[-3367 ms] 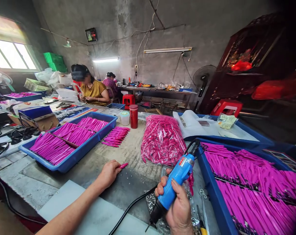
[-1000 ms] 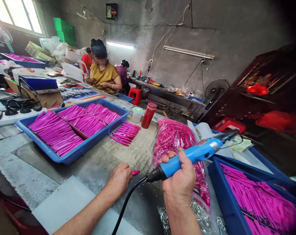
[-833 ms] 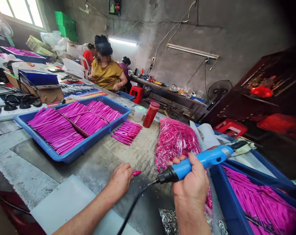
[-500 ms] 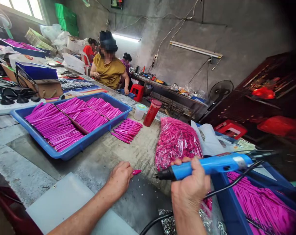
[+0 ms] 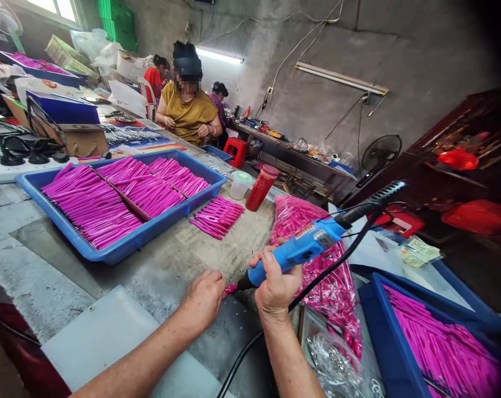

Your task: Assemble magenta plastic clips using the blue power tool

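Note:
My right hand (image 5: 278, 279) is wrapped round a blue electric screwdriver (image 5: 298, 253), tilted so its black nose points down and left. The nose meets the tip of a slim pink plastic piece (image 5: 231, 289), pinched in my left hand (image 5: 204, 298); most of this piece is hidden by the fingers. Tiny shiny metal parts (image 5: 241, 315) lie scattered on the table below. Beyond my hands, a row of similar pink pieces (image 5: 217, 216) rests on the tabletop. A clear bag of pink parts (image 5: 328, 260) slumps behind the screwdriver.
A blue tray (image 5: 105, 255) of pink pieces stands at left, another blue bin (image 5: 378, 326) at right. Between them are a red bottle (image 5: 262, 189), a lidded cup (image 5: 239, 188) and a bag of metal parts (image 5: 335, 356). The screwdriver's black cable (image 5: 328, 272) loops past my right wrist. Co-workers sit beyond.
My right hand has brought the screwdriver left, and its nose now meets the pink piece, with its rear end tipped up. The left hand stays nearly in place. A co-worker's arm has drawn in.

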Motion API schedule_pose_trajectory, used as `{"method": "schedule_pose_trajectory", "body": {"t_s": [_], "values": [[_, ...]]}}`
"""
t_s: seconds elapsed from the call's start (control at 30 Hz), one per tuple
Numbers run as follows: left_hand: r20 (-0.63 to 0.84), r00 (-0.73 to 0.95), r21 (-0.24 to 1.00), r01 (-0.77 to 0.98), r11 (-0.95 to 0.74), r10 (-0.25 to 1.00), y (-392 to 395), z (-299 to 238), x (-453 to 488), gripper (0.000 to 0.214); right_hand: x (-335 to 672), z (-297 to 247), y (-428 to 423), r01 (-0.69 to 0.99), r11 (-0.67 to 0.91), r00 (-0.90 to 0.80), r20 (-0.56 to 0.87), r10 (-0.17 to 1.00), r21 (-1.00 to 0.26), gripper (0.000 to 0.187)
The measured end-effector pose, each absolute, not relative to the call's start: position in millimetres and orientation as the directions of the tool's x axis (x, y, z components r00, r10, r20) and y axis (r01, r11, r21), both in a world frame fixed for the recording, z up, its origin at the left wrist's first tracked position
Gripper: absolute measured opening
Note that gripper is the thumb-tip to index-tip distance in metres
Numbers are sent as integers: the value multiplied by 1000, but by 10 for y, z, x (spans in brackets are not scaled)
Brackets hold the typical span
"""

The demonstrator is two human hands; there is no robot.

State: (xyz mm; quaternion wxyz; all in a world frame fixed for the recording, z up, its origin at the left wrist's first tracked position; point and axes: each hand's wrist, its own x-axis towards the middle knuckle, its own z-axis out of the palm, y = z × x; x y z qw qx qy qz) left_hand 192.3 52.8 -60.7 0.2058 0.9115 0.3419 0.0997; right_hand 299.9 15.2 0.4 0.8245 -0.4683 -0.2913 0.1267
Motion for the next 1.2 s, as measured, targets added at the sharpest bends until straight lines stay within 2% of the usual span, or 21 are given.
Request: {"method": "schedule_pose_trajectory", "body": {"t_s": [0.27, 0.7, 0.9, 1.2], "values": [[50, 742, 472, 572, -671, 668, 530, -634, 1925, 21, 2954, -26, 198, 92, 502, 792, 368, 486, -860, 40], [38, 754, 432, 580, -691, 656, 524, -608, 1923, 24, 2957, -64, 203, 77, 521, 783, 375, 496, -850, 39], [42, 750, 463, 570, -678, 660, 526, -606, 1925, 22, 2956, -95, 205, 92, 508, 777, 381, 502, -856, 41], [54, 758, 412, 576, -706, 650, 507, -597, 1911, 21, 2929, -77, 202, 96, 541, 743, 422, 519, -835, 34]]}}
